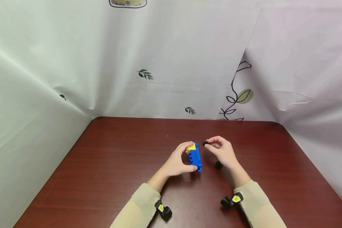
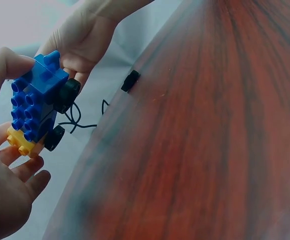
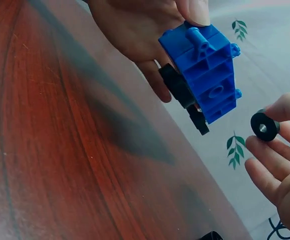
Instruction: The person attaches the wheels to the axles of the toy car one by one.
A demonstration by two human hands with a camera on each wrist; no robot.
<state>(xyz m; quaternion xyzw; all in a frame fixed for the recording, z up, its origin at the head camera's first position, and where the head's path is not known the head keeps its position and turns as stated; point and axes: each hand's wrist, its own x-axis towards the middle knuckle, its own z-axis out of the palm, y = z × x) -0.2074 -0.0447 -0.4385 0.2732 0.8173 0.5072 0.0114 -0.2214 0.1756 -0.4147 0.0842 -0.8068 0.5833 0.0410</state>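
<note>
The left hand (image 1: 175,161) grips a blue-and-yellow plastic block vehicle body (image 1: 195,158) above the brown wood-grain table (image 1: 117,152), thumb at the near end, fingers spread to the far end. The body's long axis runs roughly away from the person; two black wheels (image 3: 176,86) sit along its table-facing side, bare blue pegs (image 3: 235,50) opposite. Just right, apart from the body's far end, a small black round wheel (image 3: 263,119) is pinched between the right hand's (image 1: 224,154) thumb and forefinger. Another black wheel (image 1: 218,165) lies nearer the person, below that wrist.
</note>
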